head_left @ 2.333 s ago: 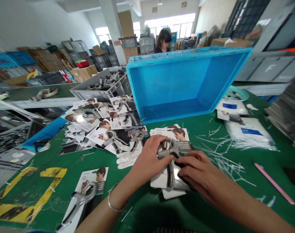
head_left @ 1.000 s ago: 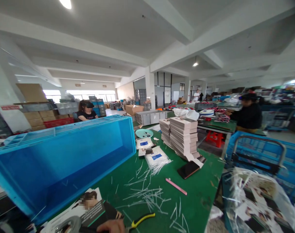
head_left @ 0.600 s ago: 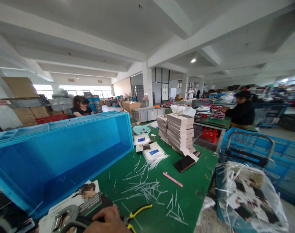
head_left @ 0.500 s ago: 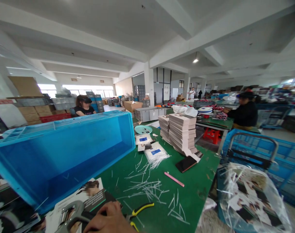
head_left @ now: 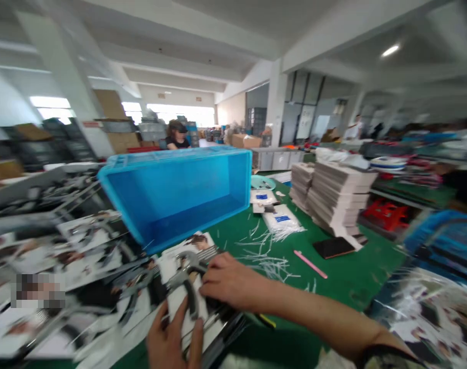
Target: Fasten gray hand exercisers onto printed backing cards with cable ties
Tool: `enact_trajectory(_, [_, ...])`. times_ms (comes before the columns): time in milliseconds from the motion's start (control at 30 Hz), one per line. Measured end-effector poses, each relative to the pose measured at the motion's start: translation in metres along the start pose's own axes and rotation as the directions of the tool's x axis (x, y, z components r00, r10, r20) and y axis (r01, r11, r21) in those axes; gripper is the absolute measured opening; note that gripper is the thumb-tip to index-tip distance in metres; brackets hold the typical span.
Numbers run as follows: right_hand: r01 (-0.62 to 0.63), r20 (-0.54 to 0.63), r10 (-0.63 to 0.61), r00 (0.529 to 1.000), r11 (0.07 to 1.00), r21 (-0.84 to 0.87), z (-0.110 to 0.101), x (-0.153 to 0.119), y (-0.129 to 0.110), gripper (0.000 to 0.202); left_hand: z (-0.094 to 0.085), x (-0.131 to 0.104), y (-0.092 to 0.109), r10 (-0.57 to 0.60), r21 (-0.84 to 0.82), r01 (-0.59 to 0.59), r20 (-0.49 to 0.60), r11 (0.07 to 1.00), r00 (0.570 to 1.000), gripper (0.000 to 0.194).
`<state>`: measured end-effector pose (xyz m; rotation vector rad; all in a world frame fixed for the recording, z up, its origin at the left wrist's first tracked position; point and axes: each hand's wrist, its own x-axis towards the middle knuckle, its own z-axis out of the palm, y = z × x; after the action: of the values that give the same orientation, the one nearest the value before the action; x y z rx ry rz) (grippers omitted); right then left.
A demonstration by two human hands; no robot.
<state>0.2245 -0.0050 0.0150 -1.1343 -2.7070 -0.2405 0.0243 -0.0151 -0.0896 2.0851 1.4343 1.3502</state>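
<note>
In front of me lies a grey curved-handled tool (head_left: 193, 294) on a printed card (head_left: 175, 302). My right hand (head_left: 233, 282) reaches in from the right with its fingers bent over the tool's right side. My left hand (head_left: 174, 335) is at the card's near edge, fingers apart and touching it. Many similar carded grey tools (head_left: 98, 233) are heaped to the left. Just past my right hand, thin white plastic ties (head_left: 267, 264) lie scattered. Under my right forearm a yellow pliers handle (head_left: 266, 321) shows; the rest is hidden.
A blue crate (head_left: 179, 195) lies on its side on the green table (head_left: 344, 282). Further right are packs of ties (head_left: 283, 219), stacked cards (head_left: 339, 192), a phone (head_left: 333, 248) and a pink pen-like stick (head_left: 310, 264). A person (head_left: 177, 137) sits behind the crate.
My view has turned left, so the table shifts right and the heap of tools shows. My left hand has come into view, and more of my right arm shows.
</note>
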Motion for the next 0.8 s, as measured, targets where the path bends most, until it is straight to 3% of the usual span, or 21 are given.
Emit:
enact_trajectory(200, [0.038, -0.002, -0.039, 0.999, 0.964, 0.263, 0.006, 0.018, 0.033, 0.024, -0.014, -0.008, 0.012, -0.122, -0.071, 0.125, 0.046, 0.990, 0.991, 0.037])
enact_trajectory(333, [0.026, 0.022, -0.034, 0.999, 0.950, 0.311, 0.005, 0.025, 0.039, 0.021, -0.041, 0.016, 0.006, -0.209, -0.093, 0.201, -0.093, 0.975, 0.973, 0.026])
enact_trajectory(400, [0.008, 0.015, -0.013, 1.000, 0.958, 0.288, 0.007, 0.030, 0.040, 0.017, -0.050, 0.037, 0.002, -0.198, -0.081, 0.191, -0.100, 0.978, 0.975, 0.021])
enact_trajectory(533, [0.065, -0.006, -0.067, 0.998, 0.952, 0.300, 0.017, 0.036, 0.046, 0.016, -0.048, 0.089, 0.000, -0.062, -0.028, 0.064, 0.046, 0.998, 0.997, 0.022])
enact_trajectory(600, [0.090, -0.015, -0.090, 0.996, 0.945, 0.316, 0.022, 0.034, 0.050, 0.016, -0.042, 0.110, 0.001, -0.016, 0.003, 0.016, 0.166, 1.000, 0.986, 0.022])
enact_trajectory(700, [-0.008, -0.036, 0.022, 0.999, 0.944, 0.330, 0.027, 0.025, 0.052, 0.027, -0.032, 0.129, 0.005, -0.063, 0.068, 0.045, 0.301, 0.997, 0.952, 0.018])
enact_trajectory(800, [-0.109, -0.055, 0.140, 0.989, 0.919, 0.380, 0.030, 0.016, 0.047, 0.032, -0.025, 0.133, 0.011, -0.123, 0.068, 0.108, 0.301, 0.992, 0.946, 0.015])
